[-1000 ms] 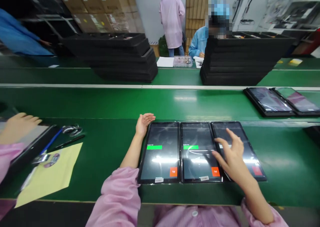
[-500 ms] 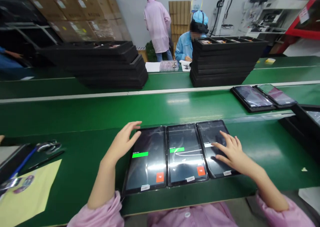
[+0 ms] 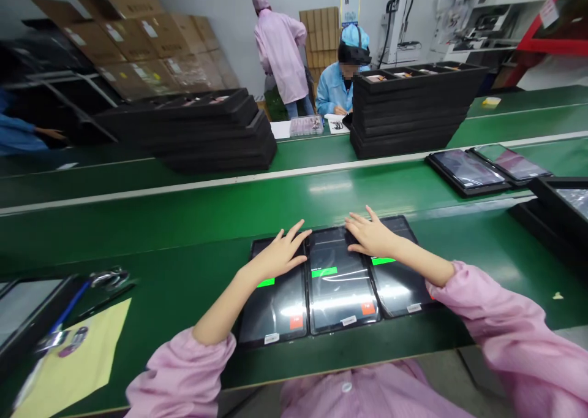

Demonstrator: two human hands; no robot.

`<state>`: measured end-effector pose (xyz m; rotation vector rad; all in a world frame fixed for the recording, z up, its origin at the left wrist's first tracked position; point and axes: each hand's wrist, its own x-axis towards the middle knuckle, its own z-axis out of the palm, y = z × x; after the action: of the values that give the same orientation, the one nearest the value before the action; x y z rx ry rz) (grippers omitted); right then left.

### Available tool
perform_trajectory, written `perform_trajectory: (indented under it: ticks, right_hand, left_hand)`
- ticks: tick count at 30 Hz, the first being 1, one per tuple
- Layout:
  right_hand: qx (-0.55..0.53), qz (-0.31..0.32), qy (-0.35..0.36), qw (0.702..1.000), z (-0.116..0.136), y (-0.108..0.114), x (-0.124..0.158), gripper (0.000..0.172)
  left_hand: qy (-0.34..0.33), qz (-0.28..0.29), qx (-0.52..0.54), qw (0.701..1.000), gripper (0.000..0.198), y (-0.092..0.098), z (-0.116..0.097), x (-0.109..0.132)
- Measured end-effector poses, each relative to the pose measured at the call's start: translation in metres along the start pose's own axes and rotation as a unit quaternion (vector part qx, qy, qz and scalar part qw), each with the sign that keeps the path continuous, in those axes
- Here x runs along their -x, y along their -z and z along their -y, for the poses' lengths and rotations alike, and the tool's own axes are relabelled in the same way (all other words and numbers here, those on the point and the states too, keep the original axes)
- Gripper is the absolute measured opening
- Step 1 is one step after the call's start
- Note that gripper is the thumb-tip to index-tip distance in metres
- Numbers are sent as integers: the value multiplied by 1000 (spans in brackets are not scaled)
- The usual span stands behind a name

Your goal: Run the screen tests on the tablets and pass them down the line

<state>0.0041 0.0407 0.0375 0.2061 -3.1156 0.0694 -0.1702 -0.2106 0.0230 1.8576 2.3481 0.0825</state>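
Three tablets lie side by side on the green bench, their dark screens each showing a green bar. Over the upper part of the left tablet (image 3: 275, 311) is my left hand (image 3: 280, 250), fingers spread, its fingertips near the seam with the middle tablet (image 3: 342, 301). My right hand (image 3: 370, 234) spans the upper seam between the middle tablet and the right tablet (image 3: 399, 289), fingers apart. Neither hand grasps anything; whether the fingertips touch the glass I cannot tell. Orange-red squares glow at the screens' lower right corners, the right one partly behind my sleeve.
Beyond the bench stand two stacks of black trays (image 3: 220, 136) (image 3: 408, 114). Two more tablets (image 3: 468, 170) lie at the right, near a black tray (image 3: 558, 216). Yellow paper (image 3: 87, 363) and a pen (image 3: 108, 298) are at the left. Co-workers (image 3: 282, 56) are across the line.
My left hand has moved right, onto the left tablet. My right hand has moved up and left, off the right tablet's middle. The right tablet's white bar is now green.
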Motion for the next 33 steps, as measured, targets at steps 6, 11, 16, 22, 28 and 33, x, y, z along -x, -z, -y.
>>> perform_trajectory:
  ticks: [6, 11, 16, 22, 28, 33]
  right_hand:
    - [-77, 10, 41, 996, 4, -5, 6, 41]
    - [-77, 0, 15, 997, 3, -1, -8, 38]
    - [-160, 63, 40, 984, -1, 4, 8, 45]
    - [-152, 16, -53, 987, -56, -3, 53, 61]
    - [-115, 65, -70, 989, -77, -11, 71, 64]
    - [-98, 27, -105, 989, -80, -11, 67, 65]
  left_hand:
    - [-24, -8, 40, 999, 68, 1, -13, 22]
    - [25, -35, 17, 999, 62, -5, -12, 7]
    - [-3, -27, 48, 998, 74, -17, -21, 11]
    - [31, -79, 63, 994, 32, -10, -13, 50]
    - [140, -159, 62, 975, 34, -15, 6, 42]
    - [135, -177, 82, 971, 31, -20, 1, 29]
